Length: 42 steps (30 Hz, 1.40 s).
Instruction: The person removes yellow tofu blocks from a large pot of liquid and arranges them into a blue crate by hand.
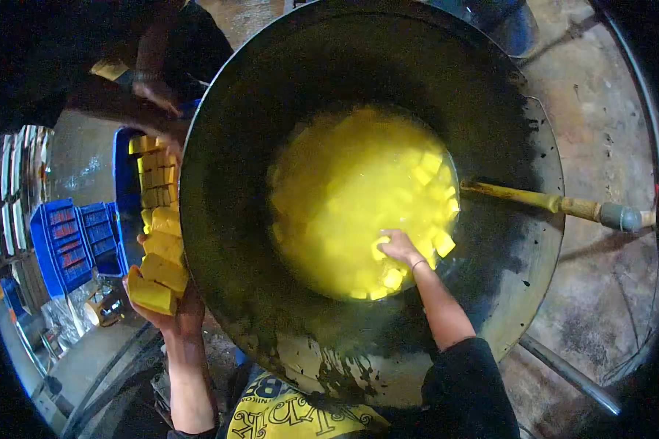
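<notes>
A large dark wok [227, 183] holds steaming yellow liquid [337, 212]. Several yellow tofu blocks [444, 243] float in it, mostly along the right and lower edge. My right hand [401, 249] reaches over the wok to the liquid's surface, its fingers closed round a yellow block [381, 246]; steam blurs the fingertips. Outside the wok's left rim, my left hand [174, 316] is palm up under a stacked row of yellow tofu blocks [162, 272], with its fingers curled along their outer side.
A blue crate [121, 157] with rows of yellow blocks stands left of the wok, beside another person's arm [154, 91]. More blue crates [58, 234] are further left. A pole with a bamboo-like section [578, 207] extends over the right rim. A metal pipe [571, 375] lies at lower right.
</notes>
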### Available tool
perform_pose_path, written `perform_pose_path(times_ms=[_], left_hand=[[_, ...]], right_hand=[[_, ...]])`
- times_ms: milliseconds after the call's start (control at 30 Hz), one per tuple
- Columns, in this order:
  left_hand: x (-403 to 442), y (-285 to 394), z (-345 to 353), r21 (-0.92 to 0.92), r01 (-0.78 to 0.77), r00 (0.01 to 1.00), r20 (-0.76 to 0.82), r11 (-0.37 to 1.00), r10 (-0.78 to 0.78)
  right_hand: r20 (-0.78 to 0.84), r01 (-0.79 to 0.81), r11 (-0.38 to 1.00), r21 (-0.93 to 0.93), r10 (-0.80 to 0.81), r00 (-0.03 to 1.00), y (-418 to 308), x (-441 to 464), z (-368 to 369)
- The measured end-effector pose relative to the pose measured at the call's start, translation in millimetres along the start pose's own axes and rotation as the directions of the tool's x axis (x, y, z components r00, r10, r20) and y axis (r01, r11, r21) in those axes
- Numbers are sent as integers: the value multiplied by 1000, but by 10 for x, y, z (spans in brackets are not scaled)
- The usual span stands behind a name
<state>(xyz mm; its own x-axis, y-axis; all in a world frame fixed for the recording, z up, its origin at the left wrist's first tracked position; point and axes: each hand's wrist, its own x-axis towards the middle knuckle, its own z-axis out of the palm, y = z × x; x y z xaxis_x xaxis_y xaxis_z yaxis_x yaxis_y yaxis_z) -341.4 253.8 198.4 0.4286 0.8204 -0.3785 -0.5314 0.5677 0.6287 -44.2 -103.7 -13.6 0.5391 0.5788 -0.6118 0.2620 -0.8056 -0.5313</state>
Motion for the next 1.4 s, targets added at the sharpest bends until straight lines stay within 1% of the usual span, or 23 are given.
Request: perform_pose_path(times_ms=[33, 100, 167, 233, 300, 333, 367, 433, 500, 567, 600, 667, 700, 800, 867, 900, 933, 1000, 1033, 1167, 1267, 1300, 1400], left_hand=[[-22, -17, 90, -76, 28, 998, 53, 997, -24], [0, -48, 253, -147, 49, 993, 112, 988, -33], [37, -59, 303, -206, 72, 987, 156, 976, -40], [9, -110, 466, -328, 121, 978, 200, 937, -56], [-1, -101, 544, -147, 76, 996, 66, 986, -67], [13, -95, 469, -158, 62, 951, 310, 985, -10], [-14, -120, 553, -149, 29, 950, 313, 988, 20], [-51, -74, 600, -273, 94, 992, 108, 957, -67], [-31, -65, 537, -295, 116, 991, 93, 948, -92], [2, -79, 529, -355, 138, 990, 21, 925, -140], [11, -84, 575, -357, 151, 988, 33, 922, -150], [41, -120, 493, -404, 200, 980, 88, 893, -179], [65, -143, 502, -427, 209, 978, 81, 880, -193], [164, -197, 478, -403, 250, 968, 73, 880, -242], [222, -229, 492, -412, 278, 961, 116, 868, -253], [246, -224, 514, -392, 303, 952, 168, 869, -256], [241, -160, 577, -317, 303, 953, 129, 899, -276], [260, -76, 597, -373, 363, 928, 224, 854, -297], [270, -14, 613, -408, 395, 915, 256, 823, -312], [354, 297, 392, -332, 434, 893, 283, 838, -350], [508, 360, -19, -359, 500, 864, 268, 788, -426], [544, 398, -145, -354, 538, 842, 256, 765, -474], [569, 477, -498, -383, 650, 758, 270, 656, -594]], right_hand=[[5, 9, 1000, 4, -9, 1000, -142, 114, -46], [171, -106, 969, 223, 68, 983, -478, 389, 11], [119, 72, 997, -40, -67, 991, -887, 625, 261], [46, 141, 986, -92, -137, 989, -1123, 830, 810], [81, 89, 944, -316, -66, 995, -1262, 985, 1244], [15, 102, 951, -291, -102, 995, -1331, 907, 1345], [19, 121, 948, -295, -121, 992, -1340, 937, 1386], [156, 257, 917, -305, -218, 963, -1178, 993, 1296], [227, 331, 893, -304, -270, 936, -951, 1030, 1167], [390, -28, 979, 203, -55, 919, -1538, 482, 367], [384, -19, 983, 183, -54, 922, -1642, 339, 166], [279, 47, 886, 462, -196, 940, -1847, 43, -135], [160, 205, 846, 492, -319, 934, -2233, -252, -421], [201, 173, 779, 603, -358, 912, -3228, -868, -981], [47, 430, 781, 453, -503, 863, -3662, -1207, -1106], [41, 427, 747, 509, -517, 855, -3931, -1374, -1110], [-1, 543, 741, 396, -591, 807, -4145, -1447, -1054], [-86, 703, 691, 169, -700, 709, -4513, -1483, -850], [-104, 712, 697, 80, -705, 702, -4653, -1470, -701], [-206, 584, 810, 56, -563, 801, -5045, -1319, -164], [-135, 429, 791, 437, -414, 900, -5257, -1393, 177], [-157, 470, 800, 374, -445, 882, -5285, -1326, 377], [-295, 485, 870, -90, -488, 821, -5408, -1138, 765]])
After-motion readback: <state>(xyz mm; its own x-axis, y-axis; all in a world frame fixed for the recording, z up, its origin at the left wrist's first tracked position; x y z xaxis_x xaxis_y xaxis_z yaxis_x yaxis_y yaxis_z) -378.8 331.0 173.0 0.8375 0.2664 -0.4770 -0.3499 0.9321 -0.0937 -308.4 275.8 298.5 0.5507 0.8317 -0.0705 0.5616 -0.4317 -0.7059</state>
